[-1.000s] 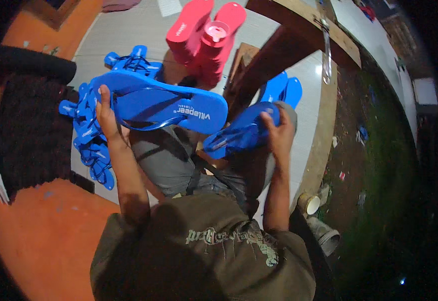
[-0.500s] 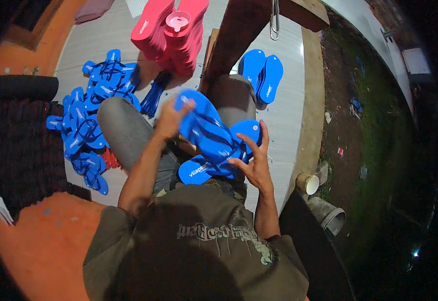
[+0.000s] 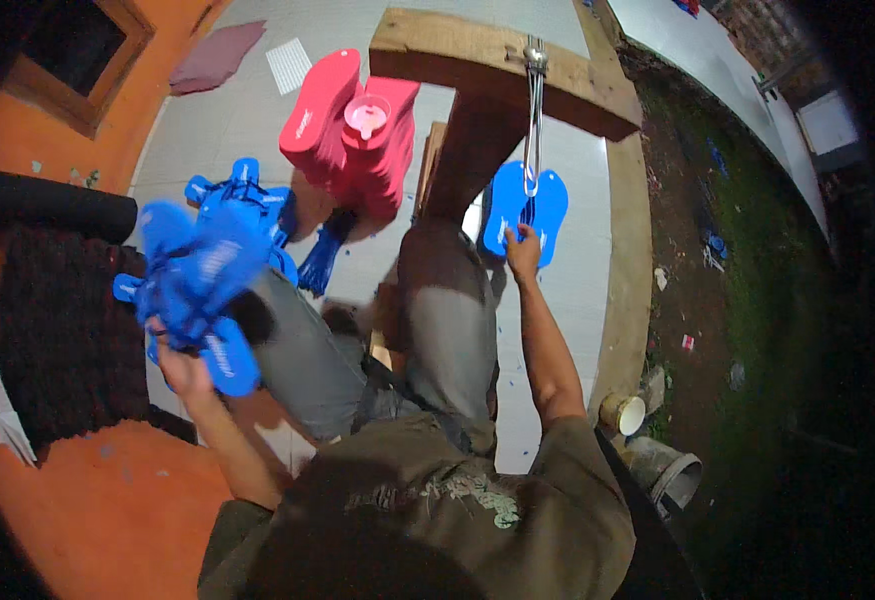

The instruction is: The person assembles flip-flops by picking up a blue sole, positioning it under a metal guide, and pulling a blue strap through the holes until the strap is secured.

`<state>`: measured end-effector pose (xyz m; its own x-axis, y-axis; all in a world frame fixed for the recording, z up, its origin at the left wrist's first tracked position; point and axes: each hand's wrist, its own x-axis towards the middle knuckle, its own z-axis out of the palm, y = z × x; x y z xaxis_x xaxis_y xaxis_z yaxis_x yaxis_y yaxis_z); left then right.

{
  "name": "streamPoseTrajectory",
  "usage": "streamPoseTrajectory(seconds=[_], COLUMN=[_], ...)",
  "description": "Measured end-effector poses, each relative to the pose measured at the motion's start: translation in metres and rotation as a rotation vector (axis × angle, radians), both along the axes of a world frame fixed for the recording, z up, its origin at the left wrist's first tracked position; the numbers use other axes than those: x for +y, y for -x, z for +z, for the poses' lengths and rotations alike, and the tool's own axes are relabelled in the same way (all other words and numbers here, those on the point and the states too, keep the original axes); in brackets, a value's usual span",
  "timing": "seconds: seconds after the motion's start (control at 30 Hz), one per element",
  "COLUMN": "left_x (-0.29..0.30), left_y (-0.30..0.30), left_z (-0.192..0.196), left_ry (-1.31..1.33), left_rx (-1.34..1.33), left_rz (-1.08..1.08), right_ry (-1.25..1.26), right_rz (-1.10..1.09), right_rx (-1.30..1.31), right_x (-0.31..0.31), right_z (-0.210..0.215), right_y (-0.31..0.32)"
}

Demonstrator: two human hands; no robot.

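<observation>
At the left, my left hand grips blue flip-flops, blurred by motion, over a pile of blue flip-flops with straps. How many it holds I cannot tell. On the right, beyond my right knee, the bent fingers of my right hand close on the near end of the strapless blue soles, stacked side by side. Above these soles a looped metal rod hangs from the wooden beam.
Stacked pink soles stand at the back, with a pink cup on top. A bundle of dark blue straps lies on the tiled floor. Dark stacked material is at the left; buckets are near the right ledge.
The flip-flops from my lap have moved left in my left hand. My right hand has let go of them and reached forward to the blue soles. The view has shifted.
</observation>
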<state>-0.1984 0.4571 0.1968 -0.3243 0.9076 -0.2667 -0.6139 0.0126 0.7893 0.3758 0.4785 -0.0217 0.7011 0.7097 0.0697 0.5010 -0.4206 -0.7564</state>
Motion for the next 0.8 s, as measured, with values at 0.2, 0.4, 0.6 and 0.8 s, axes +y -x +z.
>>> streamPoseTrajectory(seconds=[0.2,0.4,0.6,0.8], left_x=[0.006,0.016,-0.018,-0.003], left_y=[0.126,-0.06,-0.28,-0.324], left_z=[-0.056,-0.029,-0.002,0.0], left_ry=[-0.074,-0.053,-0.129,-0.15], left_rx=[-0.175,0.726,0.493,0.841], left_rz=[0.249,0.465,-0.798,-1.008], right_ry=[0.351,0.153,0.027,0.0], right_rz=[-0.063,-0.191,0.175,0.215], right_rx=[-0.126,0.311,0.598,0.645], right_x=[0.047,0.015,-0.136,-0.168], right_z=[-0.017,-0.053,0.184,0.228], right_y=[0.037,-0.023,0.086,0.141])
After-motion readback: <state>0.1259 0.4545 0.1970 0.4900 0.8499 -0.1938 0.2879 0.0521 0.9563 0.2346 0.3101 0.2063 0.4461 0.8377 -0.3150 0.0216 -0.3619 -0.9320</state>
